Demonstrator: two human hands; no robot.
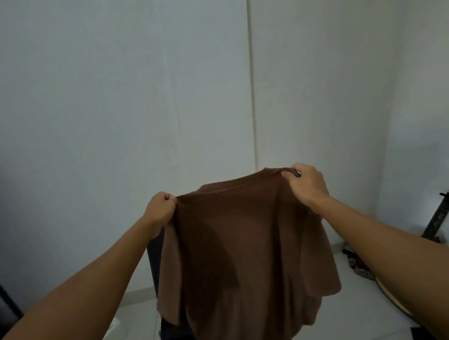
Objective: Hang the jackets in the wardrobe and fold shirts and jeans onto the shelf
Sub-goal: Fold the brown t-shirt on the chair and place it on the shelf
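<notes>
A brown short-sleeved shirt (243,247) hangs in the air in front of me, spread between both hands, its sleeves drooping at either side. My left hand (161,208) grips its left shoulder with curled fingers. My right hand (307,183) pinches the right shoulder by the collar, held a little higher. The shirt's lower part runs out of the bottom of the view. No wardrobe, shelf, jacket or jeans is in view.
Pale walls meet in a corner (252,90) straight ahead. A guitar (439,218) leans against the right wall above a small heap of cloth (358,264) on the light floor. A dark object (155,264) stands partly hidden behind the shirt. A dark stand (4,298) is at left.
</notes>
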